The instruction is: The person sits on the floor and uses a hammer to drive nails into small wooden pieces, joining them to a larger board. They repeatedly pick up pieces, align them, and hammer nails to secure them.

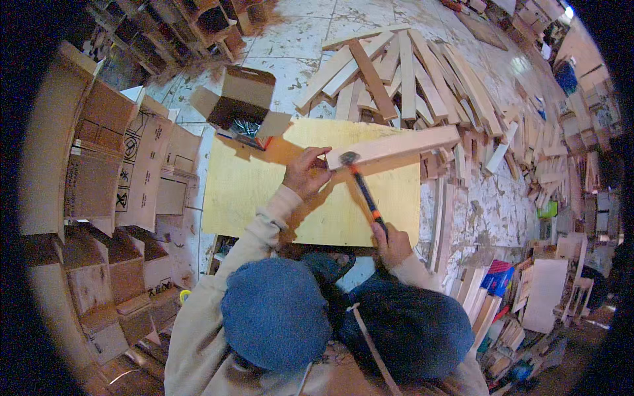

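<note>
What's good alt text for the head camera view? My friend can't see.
The right hand's fingers hold a hammer, its head over the left end of a wooden bar, beside the left hand's fingers. The bar lies on a yellow board, with an open cardboard box at the far left corner, wood strips piled beyond.

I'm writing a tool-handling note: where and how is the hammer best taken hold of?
Likely by the lower end of the handle, from the person's right-hand side, as the right hand does: the hammer slants with that end toward the person, while its head is up by the wooden piece and the left hand.
</note>
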The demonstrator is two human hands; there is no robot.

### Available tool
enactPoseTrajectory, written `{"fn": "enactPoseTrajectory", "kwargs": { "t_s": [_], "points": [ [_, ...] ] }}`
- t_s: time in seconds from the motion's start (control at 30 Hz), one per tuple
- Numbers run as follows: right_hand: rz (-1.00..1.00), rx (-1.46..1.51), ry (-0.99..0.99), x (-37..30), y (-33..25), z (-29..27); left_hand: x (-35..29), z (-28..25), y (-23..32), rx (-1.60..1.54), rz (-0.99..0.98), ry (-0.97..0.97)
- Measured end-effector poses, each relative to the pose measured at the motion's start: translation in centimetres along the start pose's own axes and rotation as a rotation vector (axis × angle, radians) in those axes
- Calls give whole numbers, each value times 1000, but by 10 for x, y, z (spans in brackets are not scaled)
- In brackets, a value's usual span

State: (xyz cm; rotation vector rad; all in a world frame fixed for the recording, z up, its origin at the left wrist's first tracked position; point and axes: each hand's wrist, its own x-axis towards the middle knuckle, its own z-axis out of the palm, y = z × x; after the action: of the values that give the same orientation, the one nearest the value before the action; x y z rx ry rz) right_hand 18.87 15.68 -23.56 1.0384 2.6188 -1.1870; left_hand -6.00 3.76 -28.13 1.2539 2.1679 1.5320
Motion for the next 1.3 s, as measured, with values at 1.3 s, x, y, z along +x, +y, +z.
{"fn": "enactPoseTrajectory", "kwargs": {
  "t_s": [1.3],
  "points": [
    [481, -390, 662, -217, 199, -67, 97, 28, 149, -302, -12, -706]
  ]
}}
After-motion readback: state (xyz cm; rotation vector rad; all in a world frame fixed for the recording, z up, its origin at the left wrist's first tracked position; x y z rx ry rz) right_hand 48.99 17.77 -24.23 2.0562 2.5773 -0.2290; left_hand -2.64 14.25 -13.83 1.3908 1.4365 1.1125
